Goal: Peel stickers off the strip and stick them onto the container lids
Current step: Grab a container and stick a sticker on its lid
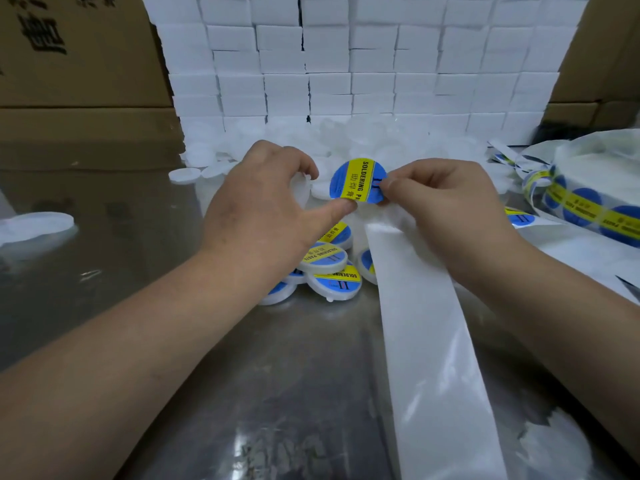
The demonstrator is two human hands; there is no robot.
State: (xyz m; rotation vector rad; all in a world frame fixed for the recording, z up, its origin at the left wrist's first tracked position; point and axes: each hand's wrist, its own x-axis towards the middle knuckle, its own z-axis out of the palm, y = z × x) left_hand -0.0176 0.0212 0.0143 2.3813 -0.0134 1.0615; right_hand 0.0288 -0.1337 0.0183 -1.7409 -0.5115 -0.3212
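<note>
A round blue sticker with a yellow band [356,181] is held up between both hands. My right hand [446,209] pinches its right edge and also holds the white backing strip [429,341], which trails down toward me. My left hand [263,209] holds a white container lid [300,190] in curled fingers, and its thumb tip touches the sticker's lower edge. Several labelled lids [325,258] lie piled on the metal table below my hands. A pile of unlabelled white lids [363,140] lies behind.
A roll of unpeeled stickers [588,209] sits at the right on white plastic. Stacked white boxes [346,64] form a wall at the back, with cardboard cartons [76,64] at the left. A single white lid [34,225] lies at the far left on the steel table [242,375].
</note>
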